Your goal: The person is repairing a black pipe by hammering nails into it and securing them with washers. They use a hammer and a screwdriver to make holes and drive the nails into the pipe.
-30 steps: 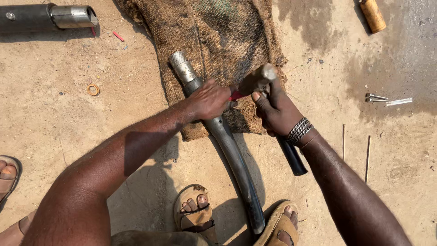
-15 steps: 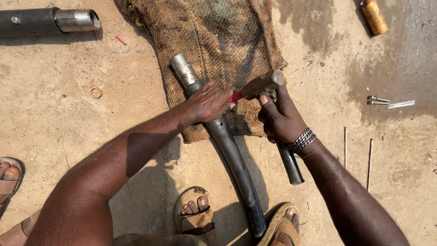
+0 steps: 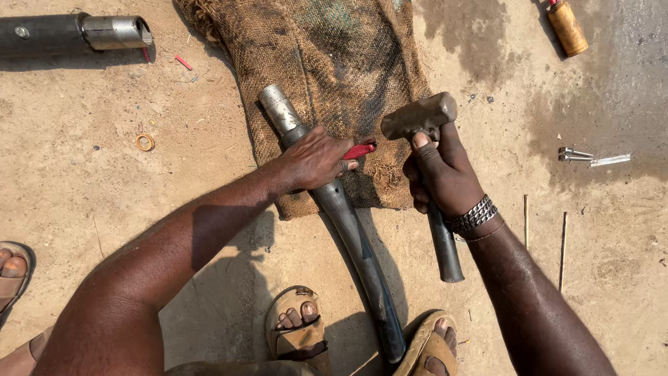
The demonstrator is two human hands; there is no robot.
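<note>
We work on the sandy ground, with the dark curved pipe (image 3: 348, 230) lying slantwise before us: its threaded silver end rests on the burlap sack (image 3: 334, 76), and its far end sits by our sandalled right foot (image 3: 435, 345). Our left hand (image 3: 316, 160) presses down on the pipe, fingers curled shut around a small red-handled tool (image 3: 360, 150) whose tip points toward the hammer; what kind of tool it is we cannot tell. Our right hand (image 3: 442, 174) is wrapped tight around the hammer (image 3: 421, 115), gripped high, just under the blocky steel head, which is raised near the red tool.

As we judge it, the blow calls for a steady pipe, so we keep our weight on the left hand and the sack under the thread. We want the red tool held firm and square, our fingers clear of the striking line, and a short, controlled tap; the choked-up grip suits that.

A second pipe (image 3: 73, 33) lies at the upper left, well apart, and loose bolts (image 3: 576, 154) lie to the right.
</note>
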